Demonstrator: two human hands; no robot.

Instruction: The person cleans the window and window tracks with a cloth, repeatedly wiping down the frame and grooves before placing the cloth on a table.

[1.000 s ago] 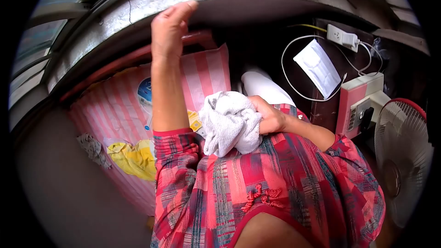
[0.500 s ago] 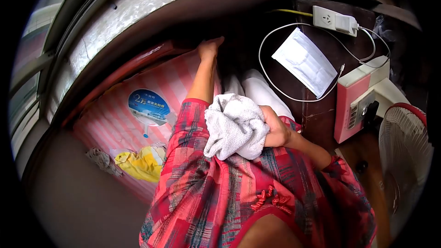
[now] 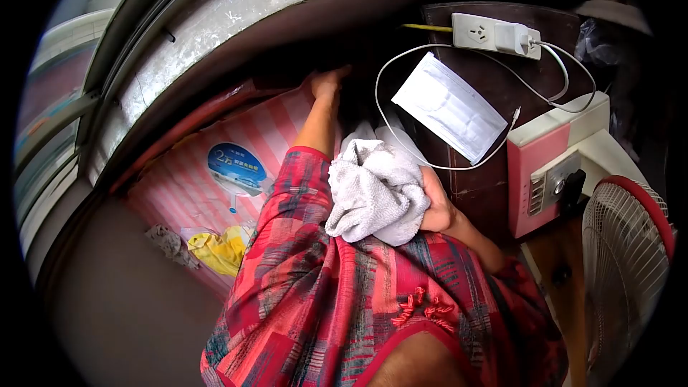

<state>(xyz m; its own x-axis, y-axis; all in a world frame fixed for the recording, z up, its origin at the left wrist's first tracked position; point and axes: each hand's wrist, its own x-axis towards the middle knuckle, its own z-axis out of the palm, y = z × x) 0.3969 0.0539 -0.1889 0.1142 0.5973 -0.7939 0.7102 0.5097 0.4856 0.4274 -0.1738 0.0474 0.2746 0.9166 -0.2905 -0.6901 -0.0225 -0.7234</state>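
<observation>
My right hand [image 3: 437, 204] is wrapped round the side of a crumpled white towel [image 3: 376, 190], which is bunched in front of my red plaid clothing [image 3: 294, 244]. The towel hides some of its fingers. My left arm stretches forward over a pink-and-white striped mattress [image 3: 287, 118]. At the mattress's far edge, my left hand [image 3: 330, 82] lies with its fingers stretched to the right into shadow. Nothing shows in it, though the fingertips are hard to make out.
On the dark surface to the right lie a white face mask [image 3: 453, 107], a charging cable [image 3: 383, 104] and a power strip [image 3: 494, 34]. Nearer are a pink-and-white box-shaped appliance [image 3: 537, 179] and a fan [image 3: 623, 265]. Yellow cloth [image 3: 218, 249] lies at left, by the window [image 3: 54, 129].
The view has shifted, so the mask, power strip and fan appear further left. The towel in my right hand has turned slightly and shows a deeper fold. My left hand stays at the far edge.
</observation>
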